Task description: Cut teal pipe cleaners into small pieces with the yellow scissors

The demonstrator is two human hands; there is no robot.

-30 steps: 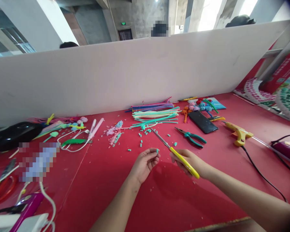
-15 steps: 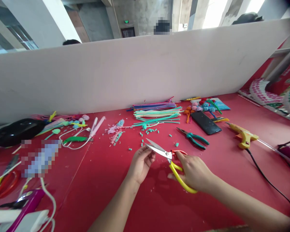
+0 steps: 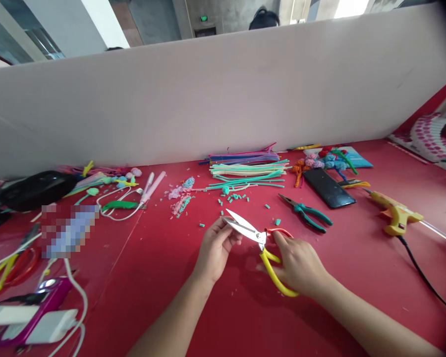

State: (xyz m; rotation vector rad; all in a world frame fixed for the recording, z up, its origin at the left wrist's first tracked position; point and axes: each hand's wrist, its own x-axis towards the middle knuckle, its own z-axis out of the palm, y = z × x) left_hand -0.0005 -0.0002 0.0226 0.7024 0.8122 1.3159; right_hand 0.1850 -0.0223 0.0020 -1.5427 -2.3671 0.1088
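Observation:
My right hand (image 3: pixel 301 263) grips a pair of scissors (image 3: pixel 247 228) with one red and one yellow handle, blades pointing up and left. The blades lie slightly apart. At their tips is my left hand (image 3: pixel 217 245), its thumb and fingers curled together in a pinch; whatever it holds is too small or hidden to make out. Just beyond the hands, small cut green pieces (image 3: pixel 235 197) are scattered on the red table (image 3: pixel 245 322). Bundles of green and cream pipe cleaners (image 3: pixel 249 168) lie behind them.
Teal-handled pliers (image 3: pixel 308 213), a black phone (image 3: pixel 329 188) and a yellow glue gun (image 3: pixel 397 213) lie to the right. Pink and green fluff (image 3: pixel 182 198) and a pink hair-straightener-like tool (image 3: pixel 152 188) are on the left, near cables and a purple power strip (image 3: pixel 44 307). A white partition (image 3: pixel 208 99) stands behind.
The scissor blades have come closer together while both hands stay near the same place. The camera view has tilted down a little and shifted.

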